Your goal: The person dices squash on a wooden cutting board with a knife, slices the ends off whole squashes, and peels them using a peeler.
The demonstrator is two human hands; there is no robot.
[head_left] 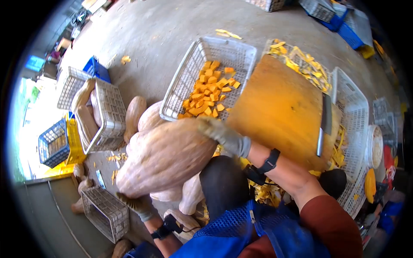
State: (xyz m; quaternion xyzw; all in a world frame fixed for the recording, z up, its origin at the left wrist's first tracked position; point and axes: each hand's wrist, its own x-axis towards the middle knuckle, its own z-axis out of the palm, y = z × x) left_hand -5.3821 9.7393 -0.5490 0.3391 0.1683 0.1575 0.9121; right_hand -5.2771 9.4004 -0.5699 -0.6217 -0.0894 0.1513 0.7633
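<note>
I saw floor past the far edge of the crate, but the board had its near left corner close to my right hand. My left hand and right hand held the big pumpkin by the crate's near edge; it was long, tan and bumpy.

1 big squash: pale orange-tan, ribbed, whole; held aslant over other squashes.

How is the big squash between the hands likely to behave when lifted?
The big squash probably weighs a lot: it dwarfs the left hand and right hand at its ends. Its taut-looking skin suggests a stiff body. That long, rounded shape may roll if pushed.
</note>
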